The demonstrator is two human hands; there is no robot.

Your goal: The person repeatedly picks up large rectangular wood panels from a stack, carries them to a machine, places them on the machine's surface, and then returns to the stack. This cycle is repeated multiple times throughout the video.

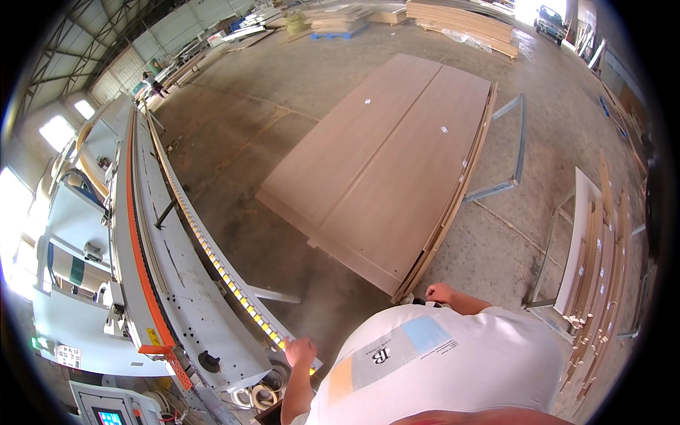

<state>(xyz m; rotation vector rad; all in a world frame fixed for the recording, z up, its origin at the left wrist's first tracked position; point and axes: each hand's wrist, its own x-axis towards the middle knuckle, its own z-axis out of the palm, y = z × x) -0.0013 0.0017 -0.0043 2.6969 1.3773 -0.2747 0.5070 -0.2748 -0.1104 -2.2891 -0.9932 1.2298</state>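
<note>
My left hand (pixel 301 352) is at the near end of a long roller rail (pixel 237 289) with yellow and white rollers, its fingers closed over the rail's edge. The rail runs along the edge-banding machine (pixel 185 283) on my left. My right hand (pixel 440 292) is curled closed beside my body, close to the near right corner of a stack of large brown wood panels (pixel 375 170). Something small and dark shows under that hand; whether the fingers hold it is hidden.
Right of the stack stands a grey metal frame (pixel 520 142). Farther right, a rack carries a white panel (pixel 572 241) and several long wood strips (pixel 602 262). Rolls of edging tape (pixel 263 397) and a control panel (pixel 112 407) are at lower left. Board piles (pixel 464 25) stand behind.
</note>
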